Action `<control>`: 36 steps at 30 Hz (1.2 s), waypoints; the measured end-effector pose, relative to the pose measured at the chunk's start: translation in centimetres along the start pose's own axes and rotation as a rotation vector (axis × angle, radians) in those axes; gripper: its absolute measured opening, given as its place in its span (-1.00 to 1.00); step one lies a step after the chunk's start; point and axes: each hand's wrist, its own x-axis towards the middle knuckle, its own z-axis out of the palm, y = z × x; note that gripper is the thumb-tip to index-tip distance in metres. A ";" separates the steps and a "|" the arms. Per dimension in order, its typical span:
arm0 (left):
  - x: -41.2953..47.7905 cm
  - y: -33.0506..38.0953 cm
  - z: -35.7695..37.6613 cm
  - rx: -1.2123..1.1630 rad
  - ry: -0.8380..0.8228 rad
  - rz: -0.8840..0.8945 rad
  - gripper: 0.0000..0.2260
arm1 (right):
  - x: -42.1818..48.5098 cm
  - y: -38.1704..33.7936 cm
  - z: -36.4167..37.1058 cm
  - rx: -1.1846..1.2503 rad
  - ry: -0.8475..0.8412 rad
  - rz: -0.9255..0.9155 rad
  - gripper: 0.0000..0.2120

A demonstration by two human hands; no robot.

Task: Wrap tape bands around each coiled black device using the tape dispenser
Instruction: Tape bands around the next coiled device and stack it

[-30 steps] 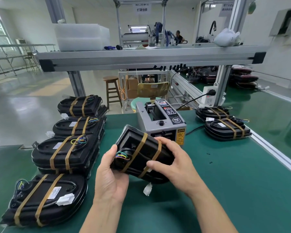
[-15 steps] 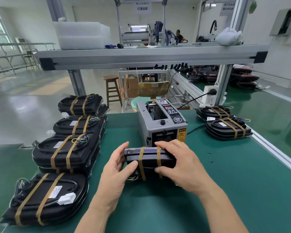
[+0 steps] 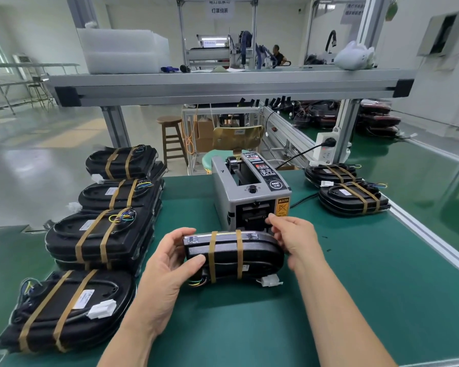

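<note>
"CAUTION", "SEMI" on dispenser — device on edge, long axis left-right; left hand fingers clamped on it, right hand at dispenser slot — fingers' state unclear.

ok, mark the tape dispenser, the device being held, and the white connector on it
tape dispenser (image 3: 223, 194): head view, grey left side panel.
held device (image 3: 257, 249): head view, black edge right of both tape bands.
white connector (image 3: 269, 281): head view, plug body below the device.

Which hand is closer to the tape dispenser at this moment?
Right. The right hand has its fingertips at the front slot of the tape dispenser. The left hand grips the left end of the black device, apart from the dispenser.
</note>
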 end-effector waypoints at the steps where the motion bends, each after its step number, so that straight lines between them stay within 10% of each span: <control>1: 0.0 0.1 -0.2 0.000 0.006 0.003 -0.54 | -0.1 0.1 0.2 0.006 0.022 -0.011 -0.91; 36: -1.1 0.2 -0.1 -0.037 0.047 0.010 -0.55 | -0.1 0.0 2.2 -0.039 0.128 0.005 -0.92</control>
